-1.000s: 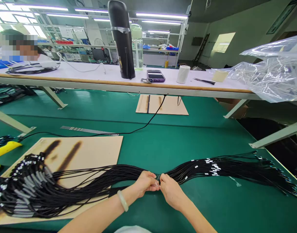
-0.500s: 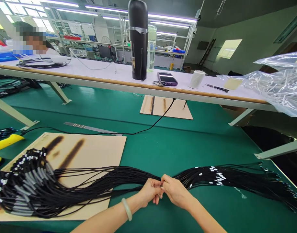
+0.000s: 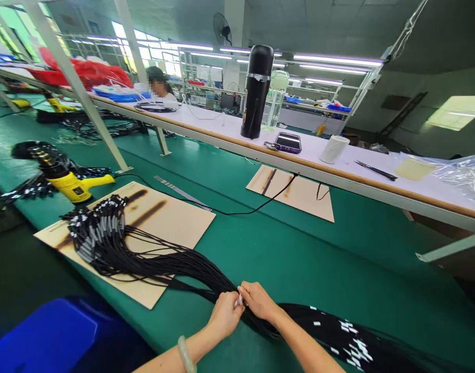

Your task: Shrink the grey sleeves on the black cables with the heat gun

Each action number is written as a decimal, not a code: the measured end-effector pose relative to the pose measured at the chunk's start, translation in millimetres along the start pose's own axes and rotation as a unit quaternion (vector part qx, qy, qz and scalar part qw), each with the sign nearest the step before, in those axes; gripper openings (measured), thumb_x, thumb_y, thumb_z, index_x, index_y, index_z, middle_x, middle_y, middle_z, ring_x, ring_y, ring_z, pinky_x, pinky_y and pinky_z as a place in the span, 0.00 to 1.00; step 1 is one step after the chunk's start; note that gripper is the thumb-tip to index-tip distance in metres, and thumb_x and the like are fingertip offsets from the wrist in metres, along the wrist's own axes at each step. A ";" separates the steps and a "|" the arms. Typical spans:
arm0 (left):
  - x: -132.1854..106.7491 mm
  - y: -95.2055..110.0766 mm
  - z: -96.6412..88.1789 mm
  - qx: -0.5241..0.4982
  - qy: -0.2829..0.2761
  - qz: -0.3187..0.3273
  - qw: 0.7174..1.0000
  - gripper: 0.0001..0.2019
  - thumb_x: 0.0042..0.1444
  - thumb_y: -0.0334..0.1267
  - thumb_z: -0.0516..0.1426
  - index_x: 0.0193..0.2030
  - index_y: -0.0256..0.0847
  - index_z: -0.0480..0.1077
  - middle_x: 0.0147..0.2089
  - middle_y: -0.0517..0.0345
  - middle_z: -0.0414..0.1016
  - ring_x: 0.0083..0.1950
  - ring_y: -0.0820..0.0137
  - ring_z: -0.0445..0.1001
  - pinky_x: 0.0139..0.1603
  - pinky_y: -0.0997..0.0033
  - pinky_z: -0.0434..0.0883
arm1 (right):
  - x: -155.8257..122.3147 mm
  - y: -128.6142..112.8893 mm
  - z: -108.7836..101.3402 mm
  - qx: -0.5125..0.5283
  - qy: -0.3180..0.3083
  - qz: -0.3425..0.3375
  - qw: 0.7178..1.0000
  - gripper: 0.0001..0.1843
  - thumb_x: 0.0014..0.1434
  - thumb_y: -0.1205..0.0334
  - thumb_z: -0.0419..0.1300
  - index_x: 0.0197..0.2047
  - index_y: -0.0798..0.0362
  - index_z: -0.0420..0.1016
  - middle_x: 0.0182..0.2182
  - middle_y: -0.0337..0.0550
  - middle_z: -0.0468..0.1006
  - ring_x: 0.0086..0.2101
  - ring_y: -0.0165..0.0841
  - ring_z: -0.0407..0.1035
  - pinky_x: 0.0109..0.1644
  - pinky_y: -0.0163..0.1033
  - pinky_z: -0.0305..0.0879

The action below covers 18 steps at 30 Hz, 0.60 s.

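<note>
A long bundle of black cables point(image 3: 190, 267) runs across the green bench, with grey sleeves and white tags at its left end and more white tags to the right. At the middle of the bundle my left hand point(image 3: 226, 312) is closed, with a small shiny whitish strip point(image 3: 239, 300) showing at its fingertips. My right hand point(image 3: 258, 300) lies over the cables against the left one, its fingers pinched at the same strip. Whether the strip goes all round the bundle is hidden by my hands.
A scorched board point(image 3: 190, 223) lies under the bundle's left end, near a yellow heat gun point(image 3: 72, 184). A steel ruler point(image 3: 178, 191) and black cord lie behind. The raised shelf carries a black flask point(image 3: 256, 93), phone point(image 3: 287, 142), white roll point(image 3: 334, 149) and tweezers point(image 3: 375, 170). A person sits beyond.
The view has swung left and tilted, bringing the whole heat gun and a blue object into sight. My hands remain together at the bundle's middle, and the shiny strip now shows between them.
</note>
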<state>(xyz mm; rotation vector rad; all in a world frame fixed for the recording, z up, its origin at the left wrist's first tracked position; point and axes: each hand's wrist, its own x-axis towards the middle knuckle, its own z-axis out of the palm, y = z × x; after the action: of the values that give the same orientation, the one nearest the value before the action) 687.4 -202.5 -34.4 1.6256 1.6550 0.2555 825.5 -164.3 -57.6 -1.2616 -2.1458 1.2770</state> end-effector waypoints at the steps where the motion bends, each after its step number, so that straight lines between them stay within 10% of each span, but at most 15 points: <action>1: -5.8 0.0 3.5 0.039 0.032 0.004 0.999 0.07 0.53 0.30 0.52 0.25 0.39 0.66 0.24 0.58 0.68 0.31 0.67 0.69 0.31 0.72 0.59 | 3.2 2.5 0.7 0.022 -0.016 0.006 1.000 0.21 0.65 0.56 0.44 0.23 0.52 0.63 0.20 0.36 0.68 0.23 0.26 0.60 0.32 0.33 0.56; 9: -27.9 7.4 29.9 0.176 0.096 -0.064 0.978 0.18 0.61 0.29 0.43 0.55 0.39 0.65 0.41 0.42 0.75 0.46 0.54 0.74 0.46 0.61 0.64 | 31.1 17.0 11.8 0.127 -0.118 0.096 0.980 0.24 0.63 0.49 0.52 0.19 0.53 0.60 0.10 0.24 0.56 0.10 0.20 0.47 0.16 0.29 0.47; 14: -26.3 14.6 24.5 0.119 0.128 -0.076 0.982 0.14 0.59 0.27 0.46 0.42 0.37 0.72 0.35 0.46 0.75 0.40 0.58 0.75 0.39 0.65 0.64 | 28.8 15.1 16.2 0.149 -0.065 0.068 0.984 0.21 0.59 0.55 0.57 0.17 0.54 0.61 0.12 0.28 0.60 0.13 0.21 0.53 0.19 0.30 0.50; 18: -21.1 12.2 5.0 -0.225 0.054 -0.174 0.957 0.10 0.49 0.29 0.54 0.19 0.38 0.60 0.15 0.65 0.56 0.16 0.77 0.56 0.20 0.76 0.50 | 0.7 5.3 18.0 0.149 0.065 0.017 0.987 0.09 0.56 0.59 0.56 0.27 0.54 0.66 0.21 0.34 0.68 0.22 0.26 0.61 0.27 0.32 0.56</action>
<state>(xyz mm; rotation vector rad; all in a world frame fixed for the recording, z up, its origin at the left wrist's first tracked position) 697.1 -221.7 -21.9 0.9798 1.7739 0.5047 816.0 -172.2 -71.8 -1.2223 -1.7722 1.4248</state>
